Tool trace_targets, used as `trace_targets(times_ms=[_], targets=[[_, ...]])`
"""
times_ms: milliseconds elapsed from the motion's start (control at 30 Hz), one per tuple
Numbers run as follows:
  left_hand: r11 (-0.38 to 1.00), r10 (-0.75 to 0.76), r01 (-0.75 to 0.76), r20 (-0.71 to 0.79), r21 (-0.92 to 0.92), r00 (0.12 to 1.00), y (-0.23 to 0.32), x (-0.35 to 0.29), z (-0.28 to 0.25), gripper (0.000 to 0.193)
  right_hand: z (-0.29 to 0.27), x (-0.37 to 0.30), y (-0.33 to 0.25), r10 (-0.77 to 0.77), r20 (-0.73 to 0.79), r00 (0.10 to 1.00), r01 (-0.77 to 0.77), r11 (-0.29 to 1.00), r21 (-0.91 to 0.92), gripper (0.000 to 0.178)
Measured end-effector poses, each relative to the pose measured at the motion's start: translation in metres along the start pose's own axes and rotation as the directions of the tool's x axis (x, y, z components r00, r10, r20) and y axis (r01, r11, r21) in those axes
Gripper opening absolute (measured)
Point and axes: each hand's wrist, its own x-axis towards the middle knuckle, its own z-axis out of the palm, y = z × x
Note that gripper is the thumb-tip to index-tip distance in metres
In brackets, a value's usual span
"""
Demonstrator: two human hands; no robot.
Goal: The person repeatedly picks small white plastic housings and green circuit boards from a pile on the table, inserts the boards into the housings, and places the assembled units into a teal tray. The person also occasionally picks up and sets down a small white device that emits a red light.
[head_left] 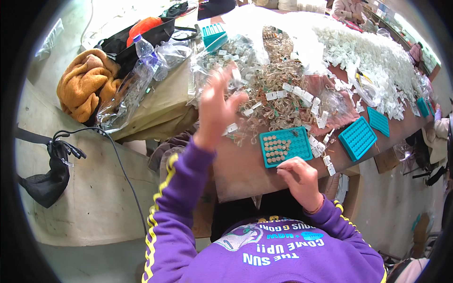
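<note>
My left hand (pixel 217 106) is raised over the table's left side, smeared by motion, its thumb spread from the fingers; it holds nothing I can make out. Beyond it lie clear plastic bags with small white pieces (pixel 231 49). My right hand (pixel 302 180) rests at the near edge of a teal tray (pixel 302 134), fingers curled and the tips close together; what they hold, if anything, is hidden. Round beige discs (pixel 275 147) sit in rows in the tray's left part. Behind the tray spreads a heap of tangled clear-and-brown cord-like pieces (pixel 283 70).
White rectangular pieces (pixel 316 106) lie around the heap and tray. Two more teal trays (pixel 358 137) (pixel 378 121) are at right. A big white pile (pixel 368 61) fills the far right. A bottle (pixel 150 56) and an orange-brown cloth (pixel 87 85) are at left. Another person (pixel 348 10) sits far back.
</note>
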Motion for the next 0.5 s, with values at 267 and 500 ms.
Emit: trace_targets(times_ms=[267,500], targets=[[0.932,-0.181,0.029,0.395,0.361,0.9,-0.078,-0.007,0.052,0.031,-0.011,-0.014,0.007,0.166,-0.012,0.986,-0.163,0.977,0.136,0.007],[0.915,-0.202,-0.027,0.518,0.402,0.831,-0.117,0.006,0.076,0.021,-0.016,-0.022,0.001,0.166,0.033,0.985,-0.17,0.967,0.19,0.008]])
